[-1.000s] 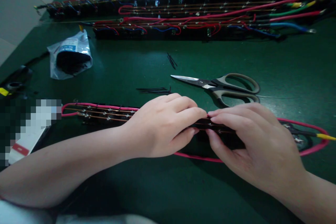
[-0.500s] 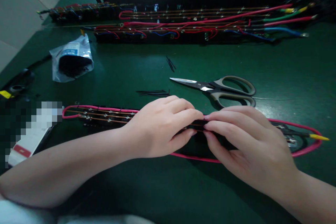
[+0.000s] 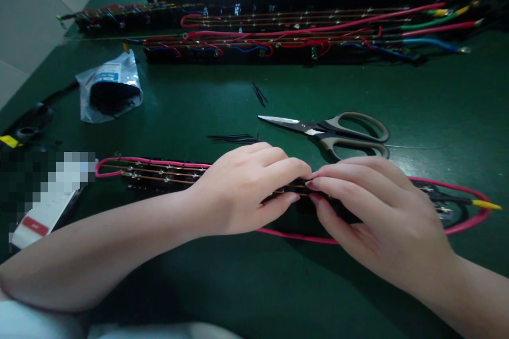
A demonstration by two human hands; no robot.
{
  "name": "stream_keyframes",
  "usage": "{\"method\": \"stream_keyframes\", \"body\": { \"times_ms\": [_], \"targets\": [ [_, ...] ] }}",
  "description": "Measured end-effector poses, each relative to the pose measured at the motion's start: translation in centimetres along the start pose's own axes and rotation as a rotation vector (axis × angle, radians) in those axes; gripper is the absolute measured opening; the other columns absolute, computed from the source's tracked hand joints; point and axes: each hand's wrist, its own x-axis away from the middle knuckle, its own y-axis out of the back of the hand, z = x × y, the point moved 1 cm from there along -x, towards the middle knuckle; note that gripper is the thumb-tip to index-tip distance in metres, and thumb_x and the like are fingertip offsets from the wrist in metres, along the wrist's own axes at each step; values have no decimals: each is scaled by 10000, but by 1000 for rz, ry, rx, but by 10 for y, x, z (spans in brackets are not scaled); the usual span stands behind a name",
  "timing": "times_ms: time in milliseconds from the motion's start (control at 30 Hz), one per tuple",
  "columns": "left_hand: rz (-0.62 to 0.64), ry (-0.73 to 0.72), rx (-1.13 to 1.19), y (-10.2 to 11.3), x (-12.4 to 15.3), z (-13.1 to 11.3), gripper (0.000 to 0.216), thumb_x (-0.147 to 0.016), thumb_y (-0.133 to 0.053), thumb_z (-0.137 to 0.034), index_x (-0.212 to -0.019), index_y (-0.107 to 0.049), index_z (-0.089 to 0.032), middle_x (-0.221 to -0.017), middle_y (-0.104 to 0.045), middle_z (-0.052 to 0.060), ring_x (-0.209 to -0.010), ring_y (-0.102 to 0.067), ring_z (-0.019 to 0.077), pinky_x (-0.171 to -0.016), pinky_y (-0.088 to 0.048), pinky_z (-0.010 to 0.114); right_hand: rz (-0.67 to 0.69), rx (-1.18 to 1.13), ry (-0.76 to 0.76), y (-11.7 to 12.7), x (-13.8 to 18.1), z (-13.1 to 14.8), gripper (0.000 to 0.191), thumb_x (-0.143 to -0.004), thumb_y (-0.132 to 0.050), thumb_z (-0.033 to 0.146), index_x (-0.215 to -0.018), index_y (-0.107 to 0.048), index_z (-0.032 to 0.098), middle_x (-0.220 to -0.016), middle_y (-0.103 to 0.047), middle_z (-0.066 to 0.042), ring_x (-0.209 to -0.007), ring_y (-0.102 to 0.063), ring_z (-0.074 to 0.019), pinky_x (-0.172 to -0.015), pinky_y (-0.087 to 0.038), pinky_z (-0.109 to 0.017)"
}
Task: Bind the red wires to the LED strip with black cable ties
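Note:
A long black wired strip [image 3: 186, 175] with copper rods and solder points lies across the near part of the table, a red cable [image 3: 298, 235] looping along it and round its right end. My left hand [image 3: 242, 190] is closed over the strip's middle, thumb on the near side and fingers on the far side. Right beside it, my right hand [image 3: 382, 212] pinches at the strip with thumb and fingertips; whatever lies between them is too small to make out. Scissors [image 3: 314, 128] with grey and black handles rest just behind my hands. Several thin black ties [image 3: 233, 138] lie by my left hand.
More black wired strips [image 3: 254, 47] with red, blue and green cables run across the back. A clear plastic bag [image 3: 113, 92] of black pieces sits at left. A partly blurred white object [image 3: 47, 206] lies near my left forearm. More black ties [image 3: 260, 94] lie behind the scissors.
Both hands stay at the same place on the strip, with only a slight shift of the fingertips. The whole view has moved very slightly.

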Motion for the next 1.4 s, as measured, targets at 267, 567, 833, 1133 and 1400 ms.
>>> {"method": "stream_keyframes", "body": {
  "times_ms": [267,567,833,1133,1400],
  "targets": [
    [-20,-22,13,-1,2,0,202,-979,-550,-227,-1108,-704,-238,-1049,-712,44,-988,-659,178,-849,-505,315,0,-9,-8,0,-1,0,166,-861,-656,101,-1016,-647,160,-957,-742,-128,-856,-666,-268,-702,-579,-422],
    [-45,-30,47,-1,2,1,198,-977,-556,-229,-1080,-725,-228,-1047,-724,48,-1001,-665,168,-863,-513,312,3,-4,-32,0,0,0,194,-857,-661,113,-1029,-640,200,-959,-741,-98,-855,-674,-259,-718,-578,-417],
    [-43,-29,43,-1,2,0,175,-970,-552,-213,-1052,-705,-206,-1017,-725,44,-955,-663,178,-836,-507,313,-11,-27,-21,-1,1,0,204,-850,-669,99,-1039,-647,173,-964,-739,-114,-862,-663,-263,-726,-574,-425],
    [-21,32,26,1,-1,-2,212,-944,-589,-223,-1150,-586,-173,-1011,-709,29,-886,-622,166,-801,-486,293,-18,-54,-2,0,2,0,214,-822,-689,52,-1021,-677,129,-979,-745,-152,-874,-666,-275,-735,-573,-434],
    [-21,11,16,1,-1,-1,207,-943,-591,-200,-1146,-595,-162,-1005,-708,17,-891,-613,170,-804,-476,296,-11,-49,14,0,2,-1,206,-820,-699,46,-1014,-701,114,-998,-742,-162,-890,-665,-274,-741,-573,-432]
  ]
}}
